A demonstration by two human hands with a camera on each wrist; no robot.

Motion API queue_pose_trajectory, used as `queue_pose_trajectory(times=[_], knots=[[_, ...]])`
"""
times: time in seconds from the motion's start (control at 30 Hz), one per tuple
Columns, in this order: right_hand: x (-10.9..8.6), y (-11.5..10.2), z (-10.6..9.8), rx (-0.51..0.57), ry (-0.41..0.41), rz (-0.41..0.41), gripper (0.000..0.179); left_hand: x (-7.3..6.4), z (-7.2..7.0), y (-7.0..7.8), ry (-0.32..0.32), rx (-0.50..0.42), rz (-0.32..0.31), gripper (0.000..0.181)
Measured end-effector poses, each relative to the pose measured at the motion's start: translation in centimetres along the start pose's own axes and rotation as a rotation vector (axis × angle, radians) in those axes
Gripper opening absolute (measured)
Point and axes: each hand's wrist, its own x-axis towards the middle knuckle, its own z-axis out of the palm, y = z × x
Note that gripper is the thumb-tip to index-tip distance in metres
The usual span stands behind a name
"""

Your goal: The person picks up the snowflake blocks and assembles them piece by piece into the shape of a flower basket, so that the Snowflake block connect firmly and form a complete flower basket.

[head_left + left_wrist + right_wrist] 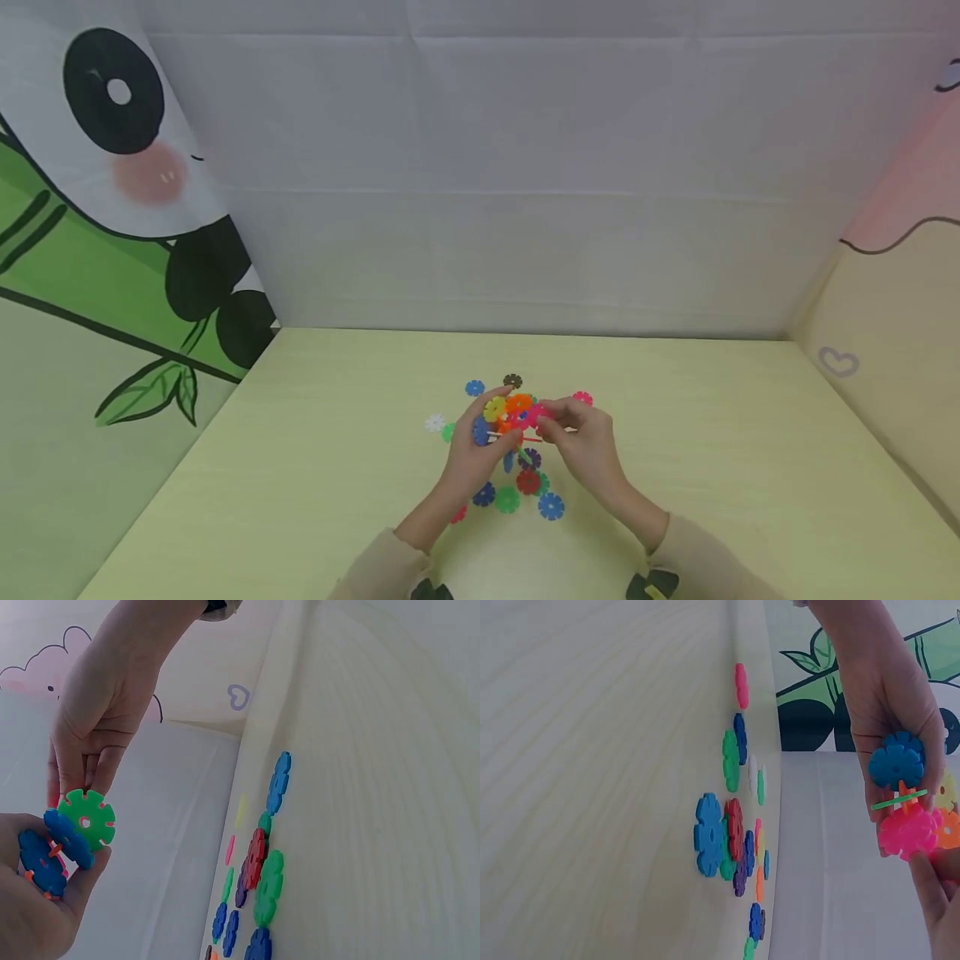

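Pale yellow table (pixel 300 467) is running back to a grey wall (pixel 525 208), w/ a cartoon drawing (pixel 112 92) showing on your L. Your L hand (pixel 472 446) is gripping a cluster of joined discs (pixel 517 404), holding it up off the tabletop. Your R hand (pixel 588 437) is pinching a pink disc (pixel 537 412) at the cluster's R side; can't tell if it's joined on. Loose discs, incl. a red disc (pixel 528 482), green disc (pixel 507 500) & blue disc (pixel 551 506), are lying nearer you; a white disc (pixel 434 423) is sitting off L.
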Motion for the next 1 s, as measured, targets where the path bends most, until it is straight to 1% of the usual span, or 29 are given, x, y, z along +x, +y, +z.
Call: queue_pose_trajectory(times=[0.07, 0.1, 0.2, 0.27, 0.33, 0.37, 0.43, 0.5, 0.57, 0.67, 0.77, 0.83, 0.9, 1.0], knots=[[0.3, 1.0, 0.0, 0.000, -0.019, -0.016, 0.016, 0.0, -0.1, 0.0, -0.009, -0.005, -0.009, 0.049], [0.4, 1.2, -0.1, -0.008, -0.035, -0.035, 0.016, 0.0, -0.1, -0.1, -0.023, -0.005, -0.012, 0.050], [0.8, 1.4, -0.5, -0.017, -0.087, -0.084, 0.018, 0.2, -0.6, -1.1, -0.107, 0.023, -0.037, 0.058], [1.1, 1.6, -0.8, -0.011, -0.124, -0.082, 0.019, 0.3, -1.1, -1.8, -0.182, 0.048, -0.053, 0.062], [1.4, 1.7, -1.1, -0.005, -0.157, -0.052, 0.019, 0.6, -1.6, -2.6, -0.252, 0.065, -0.065, 0.064], [1.4, 1.7, -1.2, 0.000, -0.175, -0.038, 0.019, 0.6, -1.7, -2.8, -0.275, 0.075, -0.060, 0.063], [1.6, 1.9, -1.4, -0.002, -0.215, -0.027, 0.020, 0.8, -2.0, -3.0, -0.306, 0.065, -0.069, 0.059], [1.8, 2.0, -1.6, -0.030, -0.254, -0.035, 0.023, 0.8, -2.1, -3.2, -0.307, 0.061, -0.075, 0.055], [2.2, 2.3, -2.0, -0.069, -0.287, -0.039, 0.026, 0.8, -2.2, -3.3, -0.293, 0.061, -0.084, 0.052], [3.3, 3.2, -3.4, -0.165, -0.314, -0.026, 0.029, 0.7, -2.5, -3.6, -0.271, 0.050, -0.107, 0.052], [4.7, 5.1, -5.4, -0.257, -0.330, 0.013, 0.028, 0.7, -2.9, -3.9, -0.260, 0.040, -0.129, 0.053], [5.5, 6.6, -6.8, -0.335, -0.355, 0.021, 0.025, 0.7, -3.2, -4.0, -0.257, 0.035, -0.139, 0.054], [6.0, 8.2, -8.0, -0.387, -0.403, 0.041, 0.023, 0.7, -3.4, -4.0, -0.253, 0.038, -0.141, 0.054], [6.5, 10.1, -9.2, -0.433, -0.475, 0.053, 0.023, 0.6, -3.5, -3.8, -0.246, 0.048, -0.130, 0.053]])
